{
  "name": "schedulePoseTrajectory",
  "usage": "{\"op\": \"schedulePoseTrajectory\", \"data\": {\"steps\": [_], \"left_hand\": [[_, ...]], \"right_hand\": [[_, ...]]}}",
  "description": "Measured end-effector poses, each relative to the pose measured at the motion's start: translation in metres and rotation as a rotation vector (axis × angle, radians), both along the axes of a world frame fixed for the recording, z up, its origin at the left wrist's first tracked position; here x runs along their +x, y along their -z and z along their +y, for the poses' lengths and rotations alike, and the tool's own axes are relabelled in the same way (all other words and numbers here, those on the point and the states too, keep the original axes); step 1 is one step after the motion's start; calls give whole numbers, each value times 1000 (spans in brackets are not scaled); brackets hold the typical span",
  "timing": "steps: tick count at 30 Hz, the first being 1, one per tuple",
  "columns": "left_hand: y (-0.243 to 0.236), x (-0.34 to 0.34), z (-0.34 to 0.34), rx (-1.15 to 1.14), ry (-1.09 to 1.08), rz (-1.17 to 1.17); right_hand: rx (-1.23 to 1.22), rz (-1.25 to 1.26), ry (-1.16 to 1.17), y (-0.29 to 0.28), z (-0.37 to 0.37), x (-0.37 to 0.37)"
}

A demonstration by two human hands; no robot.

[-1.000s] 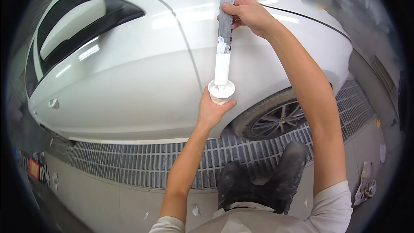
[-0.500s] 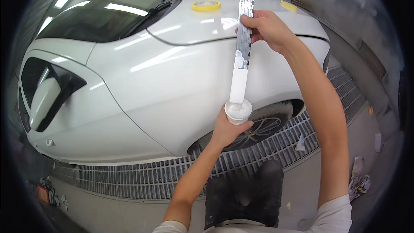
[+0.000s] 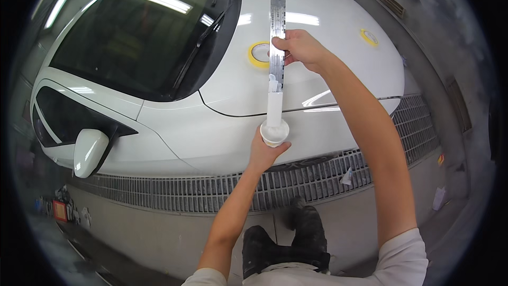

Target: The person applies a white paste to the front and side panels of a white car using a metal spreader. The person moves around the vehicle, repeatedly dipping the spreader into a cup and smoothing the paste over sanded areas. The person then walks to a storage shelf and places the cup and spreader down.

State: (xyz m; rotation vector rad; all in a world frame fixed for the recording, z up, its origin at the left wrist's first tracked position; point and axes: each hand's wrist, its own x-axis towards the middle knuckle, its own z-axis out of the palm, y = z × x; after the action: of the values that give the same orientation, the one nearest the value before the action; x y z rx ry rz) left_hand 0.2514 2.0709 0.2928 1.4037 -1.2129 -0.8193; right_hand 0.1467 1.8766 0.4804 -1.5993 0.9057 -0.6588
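My left hand (image 3: 266, 152) is closed round a small white cup (image 3: 274, 139) holding white paint-like liquid. Above it, my right hand (image 3: 296, 48) grips a long metal ruler (image 3: 278, 8) between thumb and fingers. White liquid coats the ruler's lower part, and its bottom end stands in the cup. Both hands are held over the front side of a white car (image 3: 222, 143). Behind the ruler, a roll of yellow tape (image 3: 253, 61) lies on the hood, partly covered by the ruler and my right fingers.
A second yellow tape roll (image 3: 369, 37) rests farther right on the hood. The car's side mirror (image 3: 90, 151) juts out at the left. A metal floor grating (image 3: 169, 195) runs along the car, with a small whitish scrap (image 3: 346, 176) on it. A red-framed item (image 3: 60, 211) stands at lower left.
My view has shifted, showing more windshield and hood and hiding most of the front wheel. Both hands still hold the cup and ruler, now a little farther left in the picture.
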Motion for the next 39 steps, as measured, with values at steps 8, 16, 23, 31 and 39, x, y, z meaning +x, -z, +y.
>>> {"op": "schedulePoseTrajectory", "data": {"steps": [8, 16, 23, 31, 39], "left_hand": [[-23, -9, -5, 102, -94, 68], [-47, -26, -12, 91, -159, 62], [-76, -44, -12, 92, -112, 43], [-139, -98, 11, 13, 95, -34], [-192, -176, 22, -64, 456, 88]], "right_hand": [[50, 6, -164, -11, -24, 12], [36, 9, -244, -21, -33, 3], [41, -22, -176, -50, -21, -28], [-40, -165, 76, -108, 47, -145], [-34, -236, 548, -122, 137, -283]]}}
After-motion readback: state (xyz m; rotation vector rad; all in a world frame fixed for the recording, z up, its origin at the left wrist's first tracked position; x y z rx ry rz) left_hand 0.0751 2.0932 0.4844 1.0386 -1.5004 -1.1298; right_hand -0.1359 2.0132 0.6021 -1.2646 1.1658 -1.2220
